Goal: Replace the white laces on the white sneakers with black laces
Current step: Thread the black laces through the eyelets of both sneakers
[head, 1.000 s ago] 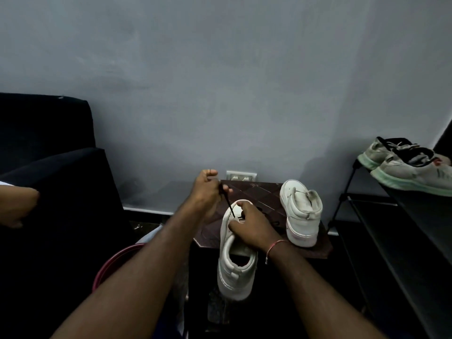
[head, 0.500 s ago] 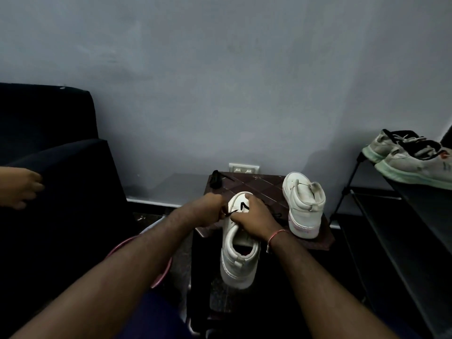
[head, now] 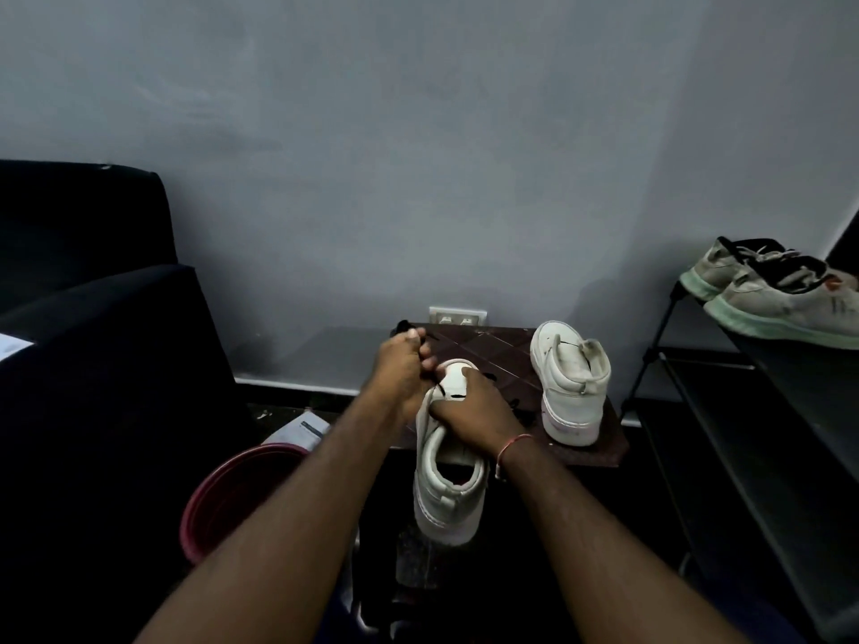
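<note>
The white leather sneaker [head: 446, 495] lies toe away from the person, its heel overhanging the dark patterned worktop [head: 492, 350], with the right hand [head: 469, 411] wrapped over its tongue. The left hand [head: 399, 369], at the toe's left side, pinches the thin black lace [head: 453, 395] in a narrow grip. I'd judge the next eyelet lies just to its right.

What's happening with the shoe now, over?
Left hand pinches black lace. Right hand holds white shoe. Other shoe apart, on table.

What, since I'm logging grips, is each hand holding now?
Left hand: pinches the black lace.
Right hand: grips the near white sneaker.
</note>
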The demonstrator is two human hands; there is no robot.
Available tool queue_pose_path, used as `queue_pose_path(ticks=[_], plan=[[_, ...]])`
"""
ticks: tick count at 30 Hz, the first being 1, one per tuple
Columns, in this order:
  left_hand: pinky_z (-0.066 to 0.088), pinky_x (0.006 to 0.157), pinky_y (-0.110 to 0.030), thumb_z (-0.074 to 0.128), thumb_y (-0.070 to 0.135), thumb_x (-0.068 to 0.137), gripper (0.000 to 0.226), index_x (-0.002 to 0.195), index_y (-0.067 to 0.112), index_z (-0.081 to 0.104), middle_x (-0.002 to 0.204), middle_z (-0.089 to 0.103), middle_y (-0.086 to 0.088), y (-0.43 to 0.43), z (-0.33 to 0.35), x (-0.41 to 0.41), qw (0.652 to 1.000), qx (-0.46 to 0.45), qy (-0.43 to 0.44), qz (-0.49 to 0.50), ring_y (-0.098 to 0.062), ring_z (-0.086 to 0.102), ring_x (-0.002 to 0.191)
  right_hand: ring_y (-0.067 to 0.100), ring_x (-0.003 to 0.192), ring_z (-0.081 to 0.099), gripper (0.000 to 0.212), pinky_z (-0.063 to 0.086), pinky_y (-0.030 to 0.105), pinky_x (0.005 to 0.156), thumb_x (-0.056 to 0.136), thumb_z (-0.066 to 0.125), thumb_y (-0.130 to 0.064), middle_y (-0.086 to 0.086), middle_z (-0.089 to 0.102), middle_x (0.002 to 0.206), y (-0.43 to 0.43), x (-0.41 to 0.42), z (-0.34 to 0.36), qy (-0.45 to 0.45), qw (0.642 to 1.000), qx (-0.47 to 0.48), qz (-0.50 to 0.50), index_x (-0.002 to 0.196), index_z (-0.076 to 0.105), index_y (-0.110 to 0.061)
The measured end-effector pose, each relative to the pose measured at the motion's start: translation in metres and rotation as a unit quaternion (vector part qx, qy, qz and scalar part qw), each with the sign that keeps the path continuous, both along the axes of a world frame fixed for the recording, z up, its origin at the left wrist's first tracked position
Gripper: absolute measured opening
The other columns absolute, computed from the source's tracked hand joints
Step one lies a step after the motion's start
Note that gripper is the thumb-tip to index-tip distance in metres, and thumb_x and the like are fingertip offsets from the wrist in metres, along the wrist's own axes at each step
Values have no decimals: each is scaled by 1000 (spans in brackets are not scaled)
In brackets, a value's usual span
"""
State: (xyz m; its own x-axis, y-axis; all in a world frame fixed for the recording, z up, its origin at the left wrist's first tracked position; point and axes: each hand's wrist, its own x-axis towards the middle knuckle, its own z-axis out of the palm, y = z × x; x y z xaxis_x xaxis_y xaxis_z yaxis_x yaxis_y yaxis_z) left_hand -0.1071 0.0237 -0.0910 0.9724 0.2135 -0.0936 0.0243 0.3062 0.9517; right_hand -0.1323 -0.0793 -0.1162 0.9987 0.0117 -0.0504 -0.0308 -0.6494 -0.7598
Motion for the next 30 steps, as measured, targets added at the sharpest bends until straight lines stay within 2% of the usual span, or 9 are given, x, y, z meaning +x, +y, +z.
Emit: queue_pose_path(ticks=[4,10,13,16,19,21,23,26,30], plan=[[42,65,-30,52,14,93,20,83,4,67,79,67,-10,22,-32,8,819,572,-40,-31,-22,61,75,26,105,60,62,50,42,89,46,53,-56,2,64,110,0,-1,0,7,1000,-23,1,98,56,-23],[48,73,-37,54,22,84,21,90,3,63,98,67,-21,34,-21,6,565,802,-43,-188,-40,62,94,26,122,51,84,40,45,103,50,54,-61,4,57,132,2,-2,3,27,999,-48,3,124,52,-20],[38,66,-32,52,22,94,24,77,5,58,77,60,-15,39,-12,10,665,715,-66,-203,-32,59,76,26,127,48,71,32,48,109,59,55,-55,3,57,131,2,-2,2,25,999,-48,-1,122,53,-23],[34,65,-32,51,25,99,31,78,3,57,69,56,-6,36,5,11,917,349,-123,-147,-18,44,68,25,130,45,65,23,50,113,66,59,-49,2,54,136,1,0,0,28,999,-41,4,126,51,-23],[34,57,-25,41,23,102,27,78,15,51,66,65,5,23,33,5,988,-13,-128,-90,-14,49,64,24,133,42,68,21,47,115,72,64,-45,3,51,140,0,1,-1,32,999,-42,5,133,46,-21],[33,47,-20,41,25,102,28,75,17,47,59,57,6,17,42,2,984,-93,-129,-82,-9,51,53,25,133,42,68,21,47,114,72,65,-44,4,50,141,-1,2,-1,29,999,-41,6,133,46,-20],[32,46,-23,53,27,98,31,70,13,53,55,51,2,18,29,3,978,122,-165,-43,-10,42,46,25,135,41,70,20,47,115,73,65,-44,4,48,144,0,2,-1,31,998,-45,6,136,45,-20],[37,56,-30,65,28,88,27,71,6,64,59,54,-8,28,-5,9,784,602,-135,-68,-19,52,57,26,130,46,61,30,46,110,71,63,-44,3,54,137,1,2,-2,20,999,-42,3,127,51,-22],[50,74,-40,55,19,83,19,89,4,66,97,67,-20,32,-15,0,597,780,-36,-186,-40,63,92,26,128,47,68,36,41,107,71,65,-47,5,53,138,1,3,-2,15,999,-48,2,130,50,-19]])
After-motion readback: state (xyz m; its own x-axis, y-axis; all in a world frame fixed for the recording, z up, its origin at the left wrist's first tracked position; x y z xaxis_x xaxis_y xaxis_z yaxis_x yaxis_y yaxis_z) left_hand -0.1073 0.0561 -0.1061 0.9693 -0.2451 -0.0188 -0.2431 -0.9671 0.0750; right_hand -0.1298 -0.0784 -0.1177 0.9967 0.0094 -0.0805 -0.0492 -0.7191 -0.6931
